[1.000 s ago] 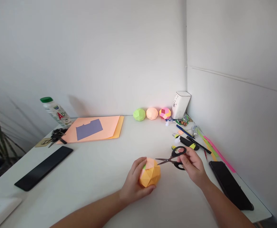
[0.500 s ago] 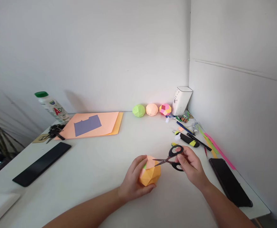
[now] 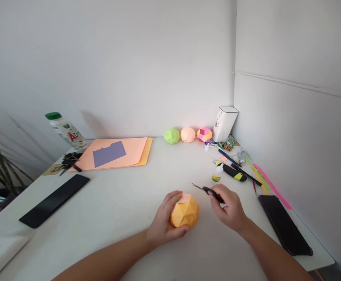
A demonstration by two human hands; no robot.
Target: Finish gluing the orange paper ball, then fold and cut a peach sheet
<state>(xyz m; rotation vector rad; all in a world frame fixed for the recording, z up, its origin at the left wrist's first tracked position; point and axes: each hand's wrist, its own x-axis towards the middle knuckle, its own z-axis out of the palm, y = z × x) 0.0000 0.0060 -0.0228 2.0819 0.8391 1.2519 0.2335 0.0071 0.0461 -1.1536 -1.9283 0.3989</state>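
Note:
My left hand (image 3: 164, 220) is wrapped around the left side of a faceted paper ball (image 3: 185, 212), mostly orange-yellow with a peach patch on top and a sliver of green by the fingers. To its right, my right hand (image 3: 230, 207) grips a pair of black-handled scissors (image 3: 206, 190). The thin blades point left and slightly up, above and apart from the ball, seen nearly edge-on. Just beyond the right hand stands a small glue bottle (image 3: 217, 173) with a white top and a yellow-green label.
Green (image 3: 171, 136), peach (image 3: 188, 135) and multicoloured paper balls (image 3: 204, 134) line the wall beside a white box (image 3: 225, 124). A utility knife (image 3: 233, 171), paper strips (image 3: 271, 185) and a phone (image 3: 285, 224) lie right. Paper sheets (image 3: 135, 150), a bottle (image 3: 68, 130) and a black slab (image 3: 55, 201) are left.
The scissors have swung up from in front of the ball and turned edge-on, uncovering the glue bottle. My left hand keeps the ball, which is slightly turned.

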